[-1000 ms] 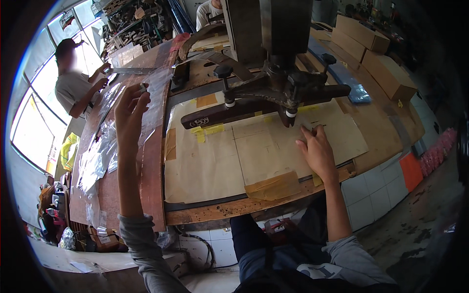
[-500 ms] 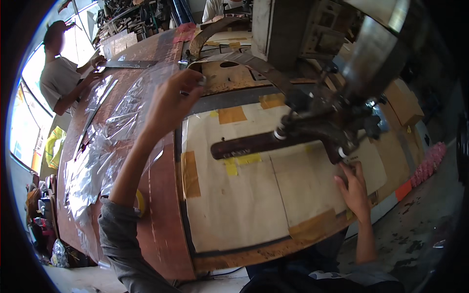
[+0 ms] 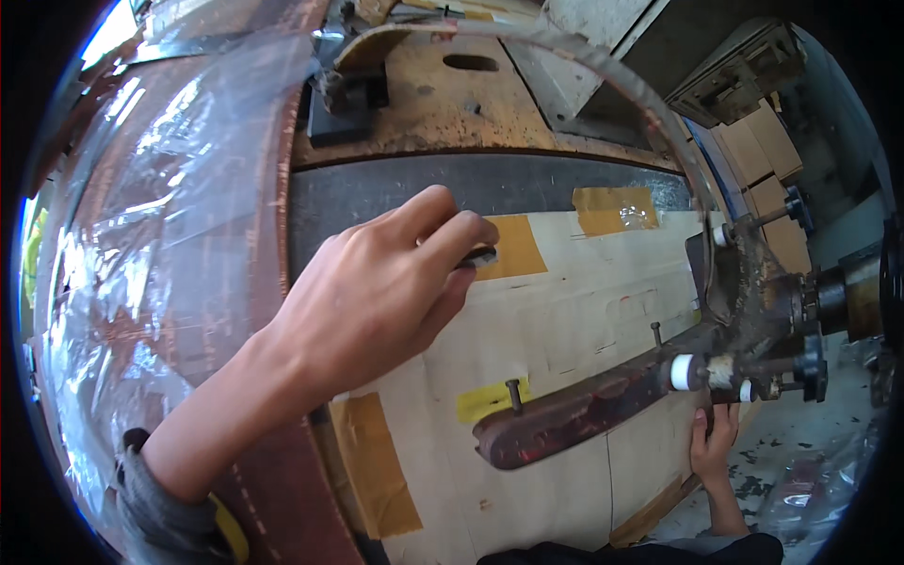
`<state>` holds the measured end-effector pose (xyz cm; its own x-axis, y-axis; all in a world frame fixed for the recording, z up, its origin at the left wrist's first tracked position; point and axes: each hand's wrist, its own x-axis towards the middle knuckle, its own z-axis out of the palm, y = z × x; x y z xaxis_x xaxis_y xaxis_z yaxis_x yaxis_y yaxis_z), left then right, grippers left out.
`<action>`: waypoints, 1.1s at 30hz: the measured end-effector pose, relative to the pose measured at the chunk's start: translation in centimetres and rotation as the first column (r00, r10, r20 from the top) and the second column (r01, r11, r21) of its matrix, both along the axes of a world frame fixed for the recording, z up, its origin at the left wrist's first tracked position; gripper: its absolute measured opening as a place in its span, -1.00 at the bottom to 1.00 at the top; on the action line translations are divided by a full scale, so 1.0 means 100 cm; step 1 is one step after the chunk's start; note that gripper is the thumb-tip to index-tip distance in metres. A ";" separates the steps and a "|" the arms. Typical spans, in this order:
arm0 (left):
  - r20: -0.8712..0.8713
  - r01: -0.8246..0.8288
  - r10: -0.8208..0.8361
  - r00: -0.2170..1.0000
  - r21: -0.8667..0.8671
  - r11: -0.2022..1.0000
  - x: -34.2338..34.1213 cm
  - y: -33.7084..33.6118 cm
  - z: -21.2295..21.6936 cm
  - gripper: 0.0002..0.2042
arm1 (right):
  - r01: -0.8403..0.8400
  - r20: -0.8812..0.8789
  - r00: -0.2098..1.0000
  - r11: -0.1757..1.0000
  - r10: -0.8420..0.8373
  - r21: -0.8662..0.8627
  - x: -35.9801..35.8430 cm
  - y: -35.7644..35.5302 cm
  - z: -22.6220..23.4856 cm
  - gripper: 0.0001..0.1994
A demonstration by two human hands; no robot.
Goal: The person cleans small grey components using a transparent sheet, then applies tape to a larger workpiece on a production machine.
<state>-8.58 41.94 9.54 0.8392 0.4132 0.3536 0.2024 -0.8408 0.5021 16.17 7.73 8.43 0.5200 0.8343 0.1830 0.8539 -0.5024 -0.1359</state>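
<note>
Small dark piece (image 3: 478, 256) sits pinched between thumb and fingers of left hand (image 3: 367, 287), beside brown tape (image 3: 516, 247) on paper sheet (image 3: 556, 320). Light, steady pinch seems best. Right hand (image 3: 716, 447) is near dark bar (image 3: 589, 414); fingertips partly hidden, cannot tell its grip. Bar and upright bolt (image 3: 515, 395) obstruct between hands. Plastic film (image 3: 169, 122) lies left.

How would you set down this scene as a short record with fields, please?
Left hand: left hand pinching a small dark object above the pale sheet
Right hand: right hand near the sheet's right side, close to the metal fitting; contact unclear
Bar: dark red bar crossing over the sheet
Tape: brown tape at the sheet's left edge
Left side: clear plastic film
</note>
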 end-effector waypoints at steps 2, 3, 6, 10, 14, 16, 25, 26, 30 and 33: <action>-0.004 0.025 -0.025 1.000 -0.026 0.999 0.002 -0.003 -0.002 -0.74 | 0.025 0.017 1.000 1.000 -0.025 -0.007 -0.001 -0.003 0.001 -0.67; -0.021 0.018 -0.019 1.000 -0.028 0.999 0.002 -0.004 -0.003 -0.72 | 0.014 0.002 1.000 0.999 -0.014 -0.031 0.000 -0.004 0.002 -0.68; -0.024 0.027 -0.027 0.999 -0.007 1.000 0.001 -0.008 -0.009 -0.69 | 0.071 -0.045 0.996 0.997 -0.071 -0.017 0.004 -0.012 -0.005 -0.72; 0.058 0.036 -0.039 0.998 0.042 0.998 0.003 -0.008 -0.018 -0.74 | -0.006 -0.108 0.994 0.998 -0.001 -0.064 0.004 -0.020 -0.004 -0.79; 0.060 0.057 -0.067 0.996 0.159 0.986 0.008 -0.010 -0.023 -0.80 | 0.043 -0.030 0.999 0.999 -0.043 -0.014 0.015 -0.043 -0.017 -0.73; 0.092 0.052 -0.069 0.993 0.173 0.984 0.007 -0.009 -0.027 -0.82 | 0.046 -0.001 0.999 0.999 -0.046 -0.021 0.017 -0.045 -0.014 -0.73; 0.034 0.037 -0.045 0.998 0.197 0.980 0.006 -0.014 -0.023 -0.79 | 0.080 0.022 0.997 0.996 -0.079 -0.035 0.037 -0.084 -0.025 -0.73; 0.015 0.038 -0.041 0.999 0.183 0.982 0.008 -0.014 -0.023 -0.78 | 0.091 0.022 0.996 0.995 -0.090 -0.040 0.040 -0.090 -0.029 -0.73; 0.007 0.058 -0.061 0.998 0.188 0.980 0.005 -0.012 -0.018 -0.79 | 0.119 0.032 0.993 0.992 -0.118 -0.042 0.048 -0.118 -0.037 -0.73; 0.002 0.101 -0.103 0.995 0.186 0.977 0.018 -0.006 -0.005 -0.82 | 0.141 0.016 0.990 0.989 -0.141 -0.053 0.057 -0.139 -0.051 -0.73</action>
